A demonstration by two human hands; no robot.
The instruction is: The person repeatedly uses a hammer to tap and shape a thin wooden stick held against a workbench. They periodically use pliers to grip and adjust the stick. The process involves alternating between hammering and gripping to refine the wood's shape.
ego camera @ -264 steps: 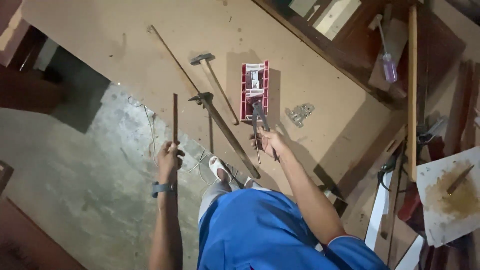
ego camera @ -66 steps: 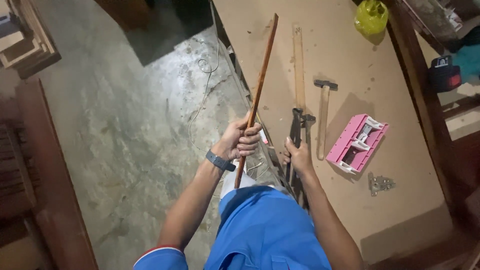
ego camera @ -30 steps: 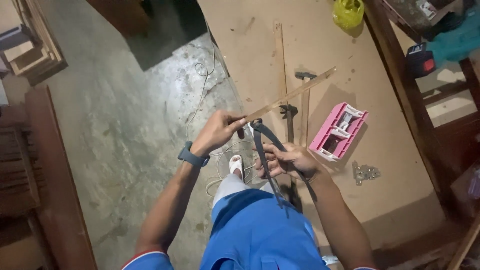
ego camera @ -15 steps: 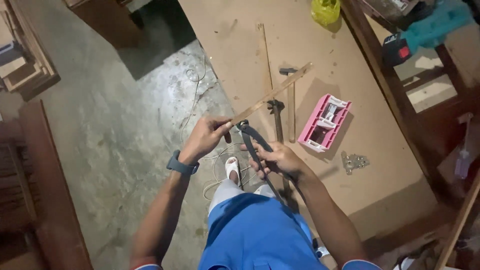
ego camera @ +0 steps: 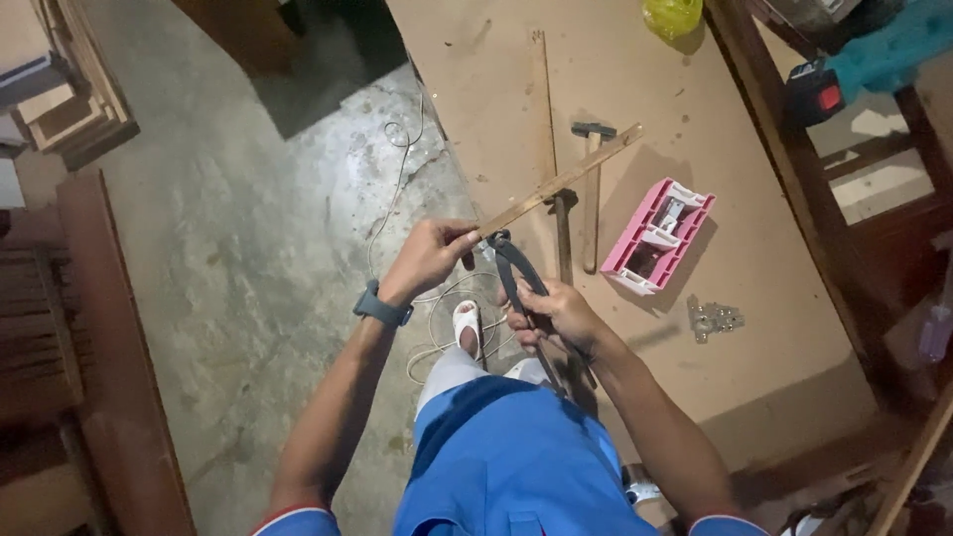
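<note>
- Wooden strip point(ego camera: 561, 184) held at its near end by the left hand point(ego camera: 429, 256), fingers clamped around it; it slants up and right, its far end over the hammer point(ego camera: 593, 189), above the near-left edge of the board point(ego camera: 754, 258).
- Board: a large brown sheet on the floor, filling the upper right; its left edge runs from the top of the view down toward the person's feet, its near edge lies at the lower right. Bare room shows between the pink case point(ego camera: 655, 236) and that near edge.
- Concrete floor point(ego camera: 248, 278) lies open left of the board, with a thin white cord point(ego camera: 397, 189) looping over it.
- Pincers point(ego camera: 516, 273) in the right hand point(ego camera: 556, 316), fingers closed around the handles; the head sits at the strip's near end, just beside the left thumb. Whether the jaws bite the strip is hard to make out.
- Second long strip point(ego camera: 542, 99) lies flat on the board toward its far edge.
- Hinge point(ego camera: 713, 318), small and metallic, near the pink case.
- Yellow bag point(ego camera: 673, 14) is cut off at the top; the power tool point(ego camera: 816, 91) is half hidden by furniture.
</note>
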